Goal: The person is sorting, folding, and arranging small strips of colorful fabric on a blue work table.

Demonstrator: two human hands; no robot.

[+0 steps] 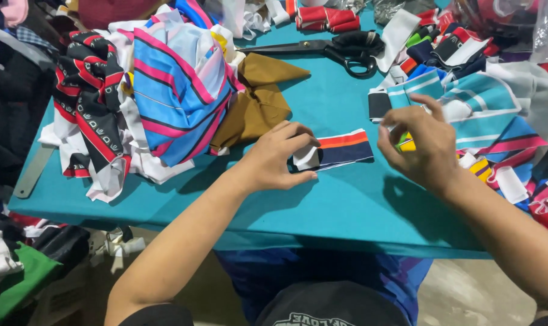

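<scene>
Nearest us, a dark cap (pixel 331 308) and blue shirt at the bottom edge, then two bare forearms reaching over the teal worktop (pixel 346 205). The left hand (pixel 277 158) pinches the white end of a navy strip (pixel 334 152) with an orange band, which lies flat on the worktop between both hands. The right hand (pixel 420 145) is curled just beside the strip's far end, fingertips closed on something small and white; I can't tell what.

The risk: that light pinch could let the strip slide or twist, and the crowded trims (pixel 497 115) at right could snag or get dragged along. The black scissors (pixel 340 49) lie open-handled behind, well apart.

The surface is smooth teal, heaped with striped fabric (pixel 177 84) and a brown piece (pixel 256 99). Around it, more cloth is piled on the floor.
</scene>
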